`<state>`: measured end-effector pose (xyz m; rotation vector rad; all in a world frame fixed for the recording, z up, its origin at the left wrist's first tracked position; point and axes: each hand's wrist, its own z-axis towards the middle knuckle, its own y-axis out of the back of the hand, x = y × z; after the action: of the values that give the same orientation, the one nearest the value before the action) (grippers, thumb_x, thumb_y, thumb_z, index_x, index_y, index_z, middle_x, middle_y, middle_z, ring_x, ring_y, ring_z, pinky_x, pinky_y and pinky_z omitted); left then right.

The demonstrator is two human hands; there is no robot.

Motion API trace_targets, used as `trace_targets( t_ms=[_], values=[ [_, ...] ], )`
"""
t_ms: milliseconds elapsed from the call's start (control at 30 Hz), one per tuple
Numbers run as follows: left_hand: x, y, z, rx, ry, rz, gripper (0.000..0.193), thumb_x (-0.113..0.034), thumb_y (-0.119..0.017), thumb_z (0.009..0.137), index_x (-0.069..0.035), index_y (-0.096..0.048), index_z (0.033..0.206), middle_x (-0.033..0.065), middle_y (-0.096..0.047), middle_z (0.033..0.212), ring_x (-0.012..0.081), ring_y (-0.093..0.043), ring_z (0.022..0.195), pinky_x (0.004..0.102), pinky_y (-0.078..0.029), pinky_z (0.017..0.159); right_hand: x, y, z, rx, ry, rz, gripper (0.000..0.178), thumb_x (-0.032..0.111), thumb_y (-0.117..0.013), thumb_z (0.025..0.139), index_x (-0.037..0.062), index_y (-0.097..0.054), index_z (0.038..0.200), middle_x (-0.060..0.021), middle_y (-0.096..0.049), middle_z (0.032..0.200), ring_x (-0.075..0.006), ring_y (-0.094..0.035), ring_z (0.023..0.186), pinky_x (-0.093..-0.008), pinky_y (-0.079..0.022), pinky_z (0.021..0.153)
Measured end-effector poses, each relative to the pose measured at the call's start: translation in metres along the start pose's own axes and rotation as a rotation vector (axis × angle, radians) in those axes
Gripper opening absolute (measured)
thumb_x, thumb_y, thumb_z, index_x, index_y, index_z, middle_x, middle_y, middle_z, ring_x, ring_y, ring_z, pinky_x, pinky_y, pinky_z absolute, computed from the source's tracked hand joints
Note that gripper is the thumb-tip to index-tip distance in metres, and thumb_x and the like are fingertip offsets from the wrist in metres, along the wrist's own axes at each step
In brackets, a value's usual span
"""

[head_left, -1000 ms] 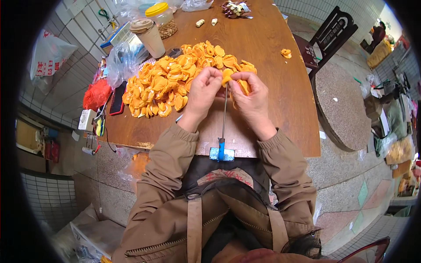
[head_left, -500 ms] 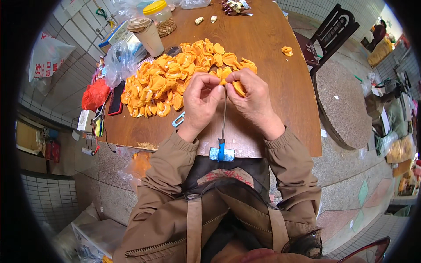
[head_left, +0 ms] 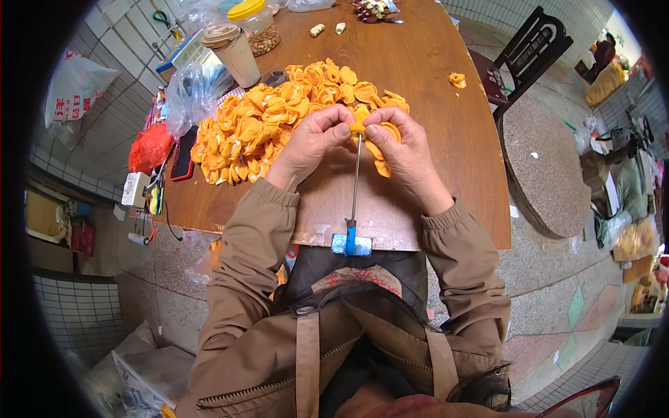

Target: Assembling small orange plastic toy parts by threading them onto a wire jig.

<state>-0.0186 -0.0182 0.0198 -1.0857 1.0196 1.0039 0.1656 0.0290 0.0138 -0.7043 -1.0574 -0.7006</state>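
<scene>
My left hand pinches an orange petal-shaped piece between thumb and fingertips, at the top end of a thin metal rod. From the other side my right hand has thumb and fingers closed on the same orange piece. More orange petals hang beneath the right fingers. The rod slants up from a blue clamp at the table's near edge. Just beyond and left of my hands spreads a large heap of orange petals. My fingertips partly hide where petal and rod meet.
On the brown table stand a lidded cup and a yellow-lidded jar at the back left. A phone lies left of the heap. One loose orange piece sits at the right. A dark chair stands beyond.
My left hand has shifted slightly left and its forearm has swung outward, covering the small blue loop on the table. Orange petals now hang lower under my right hand.
</scene>
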Motion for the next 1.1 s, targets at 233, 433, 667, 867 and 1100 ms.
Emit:
trace_targets(
  t_ms=[233,433,667,867,1100],
  values=[
    [0.004,-0.005,0.013,-0.028,-0.038,0.031,0.015,-0.018,-0.062,0.092,-0.006,-0.057,0.100,-0.0004,-0.055,0.090,0.0067,-0.052,0.080,0.0178,-0.044,0.071,-0.005,0.002,0.001,0.016,-0.056,0.113,0.008,0.011,-0.062,0.090,0.0058,-0.059,0.095,-0.0019,-0.059,0.085,-0.0065,-0.053,0.071,-0.0164,-0.044,0.063],
    [0.001,-0.032,0.020,-0.253,-0.100,0.033,0.016,-0.018,-0.062,0.091,-0.007,-0.056,0.101,-0.0004,-0.055,0.092,0.0056,-0.049,0.078,0.0166,-0.042,0.067,-0.005,0.002,0.001,-0.054,-0.074,0.176,0.013,0.018,-0.061,0.092,0.0053,-0.060,0.093,-0.0004,-0.059,0.085,-0.0070,-0.051,0.071,-0.0176,-0.043,0.064],
    [-0.002,-0.032,0.041,-0.574,-0.309,0.074,0.014,-0.018,-0.063,0.090,-0.007,-0.058,0.098,-0.0008,-0.056,0.087,0.0050,-0.046,0.069,0.0173,-0.040,0.061,-0.025,0.015,0.009,-0.287,-0.064,0.122,0.019,0.025,-0.055,0.096,0.0069,-0.060,0.092,0.0000,-0.058,0.080,-0.0039,-0.048,0.063,-0.0156,-0.037,0.055],
    [0.017,-0.002,0.017,-0.197,0.094,0.569,0.011,-0.018,-0.063,0.091,-0.008,-0.058,0.092,-0.0024,-0.054,0.078,0.0043,-0.048,0.067,0.0154,-0.038,0.057,-0.035,0.023,0.009,-0.262,-0.058,-0.168,0.026,0.030,-0.055,0.096,0.0045,-0.061,0.093,-0.0044,-0.063,0.083,-0.0089,-0.053,0.068,-0.0240,-0.043,0.060],
    [0.032,-0.028,0.014,-0.199,0.100,0.434,0.010,-0.012,-0.065,0.088,-0.007,-0.058,0.082,-0.0027,-0.053,0.072,0.0056,-0.048,0.063,0.0164,-0.040,0.057,-0.033,0.016,0.005,-0.200,0.064,-0.479,0.027,0.028,-0.053,0.097,0.0032,-0.061,0.095,-0.0035,-0.059,0.077,-0.0102,-0.053,0.067,-0.0244,-0.042,0.059]
  ],
)
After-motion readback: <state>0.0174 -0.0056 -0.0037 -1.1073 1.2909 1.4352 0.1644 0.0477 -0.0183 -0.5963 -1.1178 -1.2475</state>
